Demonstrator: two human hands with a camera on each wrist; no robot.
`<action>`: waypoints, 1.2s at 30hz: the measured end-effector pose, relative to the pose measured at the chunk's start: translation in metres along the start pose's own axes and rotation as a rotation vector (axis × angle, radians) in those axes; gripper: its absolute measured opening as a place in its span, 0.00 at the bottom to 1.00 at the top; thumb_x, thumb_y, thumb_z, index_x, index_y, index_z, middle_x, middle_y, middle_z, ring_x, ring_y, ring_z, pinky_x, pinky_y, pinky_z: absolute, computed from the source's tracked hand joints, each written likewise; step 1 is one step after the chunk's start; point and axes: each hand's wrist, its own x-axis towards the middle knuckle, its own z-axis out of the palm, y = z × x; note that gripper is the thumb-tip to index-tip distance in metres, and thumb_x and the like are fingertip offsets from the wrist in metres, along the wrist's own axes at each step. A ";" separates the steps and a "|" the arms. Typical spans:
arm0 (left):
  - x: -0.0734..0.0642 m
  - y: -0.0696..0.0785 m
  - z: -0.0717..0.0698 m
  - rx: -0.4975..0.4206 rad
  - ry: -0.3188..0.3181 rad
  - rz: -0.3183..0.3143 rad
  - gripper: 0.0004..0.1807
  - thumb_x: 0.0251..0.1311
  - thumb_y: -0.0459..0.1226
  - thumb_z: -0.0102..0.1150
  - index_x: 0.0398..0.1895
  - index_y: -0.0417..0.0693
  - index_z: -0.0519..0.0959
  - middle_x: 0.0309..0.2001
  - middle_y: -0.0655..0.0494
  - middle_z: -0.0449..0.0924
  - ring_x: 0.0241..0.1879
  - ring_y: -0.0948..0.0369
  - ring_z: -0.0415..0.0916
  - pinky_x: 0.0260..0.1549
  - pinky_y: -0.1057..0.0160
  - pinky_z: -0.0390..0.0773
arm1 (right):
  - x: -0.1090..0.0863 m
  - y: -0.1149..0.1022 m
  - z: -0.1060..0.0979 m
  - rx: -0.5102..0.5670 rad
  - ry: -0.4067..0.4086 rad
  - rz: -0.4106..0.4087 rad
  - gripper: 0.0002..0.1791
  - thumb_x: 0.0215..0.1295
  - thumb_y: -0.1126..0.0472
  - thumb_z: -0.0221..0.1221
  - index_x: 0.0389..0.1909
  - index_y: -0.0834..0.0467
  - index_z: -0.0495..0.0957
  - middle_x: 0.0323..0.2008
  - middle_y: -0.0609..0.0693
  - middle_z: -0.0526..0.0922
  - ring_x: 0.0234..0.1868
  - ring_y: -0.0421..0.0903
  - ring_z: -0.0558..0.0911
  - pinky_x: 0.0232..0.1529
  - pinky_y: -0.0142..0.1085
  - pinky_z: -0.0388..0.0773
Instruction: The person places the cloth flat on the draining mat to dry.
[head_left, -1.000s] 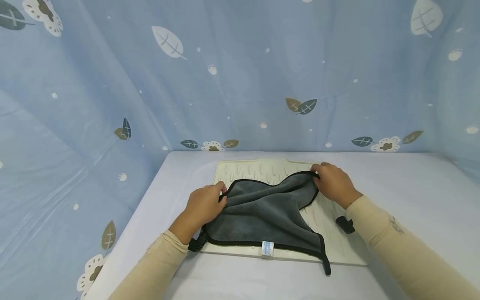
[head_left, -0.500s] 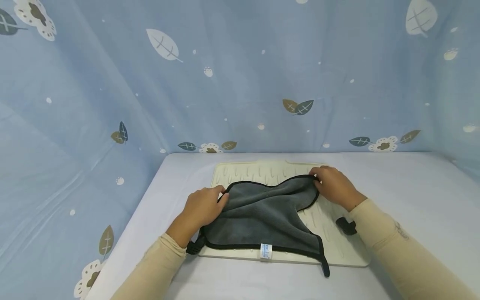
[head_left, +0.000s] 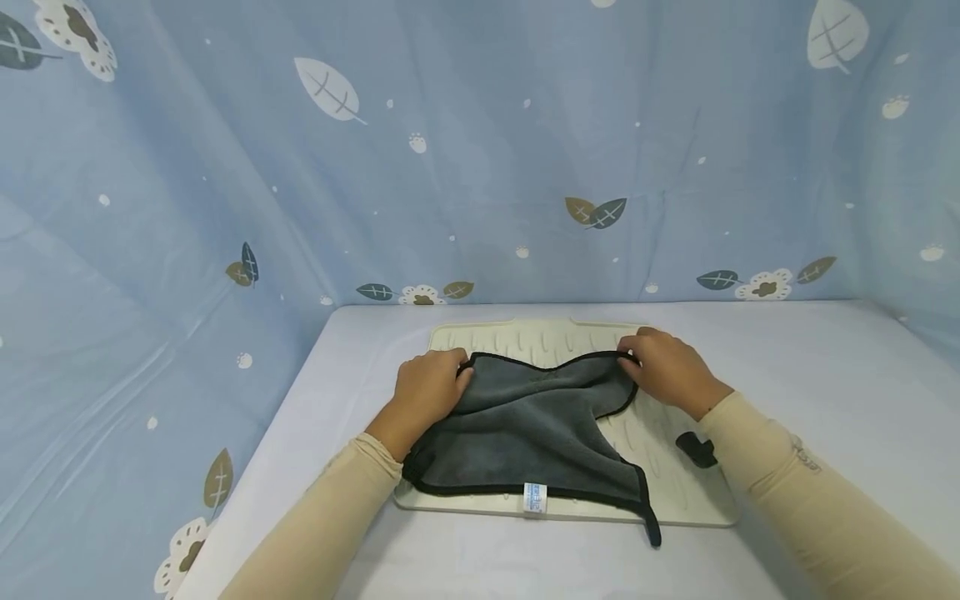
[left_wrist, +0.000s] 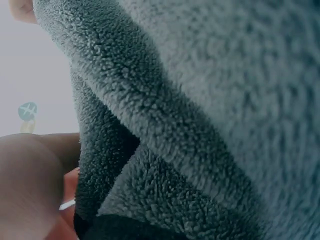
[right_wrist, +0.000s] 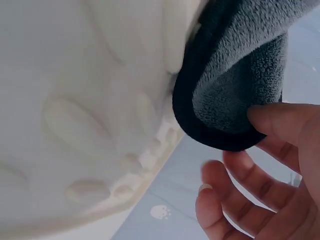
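Observation:
A plush grey cloth (head_left: 525, 433) with black edging and a small white label lies spread over a cream ribbed mat (head_left: 667, 492). My left hand (head_left: 427, 387) grips its far left corner in the head view. In the left wrist view the cloth (left_wrist: 165, 125) fills most of the picture, folded over itself beside the hand (left_wrist: 30, 180). At the far right corner my right hand (head_left: 667, 371) pinches the black edge. The right wrist view shows that rounded corner (right_wrist: 225, 115) between thumb and forefinger, the other fingers (right_wrist: 240, 200) loosely bent below it.
The mat rests on a table (head_left: 810, 392) covered in white. Blue patterned fabric (head_left: 480, 167) hangs behind the table and along its left side. A black strap (head_left: 696, 450) shows beside the right wrist.
My left hand has moved right and slightly away from me, carrying the cloth's left corner inward. The right hand stays nearly where it was, still pinching its corner.

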 end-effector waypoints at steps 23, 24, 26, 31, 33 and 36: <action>0.023 -0.021 -0.010 -0.016 0.194 -0.038 0.09 0.69 0.43 0.58 0.39 0.48 0.83 0.28 0.51 0.82 0.21 0.56 0.74 0.18 0.57 0.71 | 0.034 -0.006 -0.025 0.081 0.137 0.098 0.11 0.69 0.64 0.60 0.46 0.66 0.84 0.36 0.63 0.88 0.32 0.54 0.86 0.28 0.47 0.80; 0.025 -0.022 -0.009 -0.010 0.189 -0.036 0.09 0.69 0.43 0.58 0.37 0.48 0.82 0.28 0.50 0.82 0.21 0.56 0.75 0.18 0.56 0.72 | 0.035 -0.006 -0.025 0.081 0.133 0.104 0.11 0.69 0.64 0.60 0.46 0.66 0.84 0.37 0.63 0.88 0.33 0.55 0.86 0.29 0.47 0.80; 0.028 -0.023 -0.007 0.002 0.172 -0.042 0.10 0.69 0.43 0.57 0.35 0.48 0.81 0.27 0.50 0.82 0.21 0.55 0.75 0.18 0.55 0.72 | 0.037 -0.005 -0.026 0.080 0.122 0.111 0.12 0.69 0.63 0.60 0.47 0.66 0.84 0.37 0.63 0.88 0.34 0.55 0.87 0.29 0.47 0.80; 0.036 -0.027 -0.004 0.032 0.107 -0.085 0.10 0.70 0.44 0.56 0.36 0.48 0.81 0.30 0.49 0.83 0.24 0.51 0.78 0.22 0.51 0.75 | 0.045 -0.004 -0.021 0.071 0.121 0.107 0.11 0.70 0.63 0.60 0.47 0.66 0.84 0.37 0.62 0.88 0.33 0.54 0.86 0.31 0.48 0.80; 0.039 -0.028 -0.003 0.030 0.066 -0.097 0.10 0.70 0.44 0.56 0.38 0.49 0.82 0.32 0.48 0.84 0.26 0.50 0.80 0.25 0.49 0.77 | 0.047 -0.004 -0.019 0.072 0.123 0.104 0.11 0.69 0.63 0.60 0.46 0.65 0.84 0.37 0.61 0.88 0.34 0.54 0.86 0.32 0.49 0.80; 0.043 -0.029 -0.001 0.023 0.002 -0.114 0.10 0.70 0.45 0.56 0.37 0.49 0.82 0.33 0.48 0.84 0.29 0.50 0.80 0.29 0.49 0.78 | 0.048 -0.004 -0.013 0.063 0.114 0.089 0.10 0.69 0.63 0.60 0.46 0.64 0.84 0.38 0.60 0.88 0.35 0.54 0.86 0.35 0.51 0.80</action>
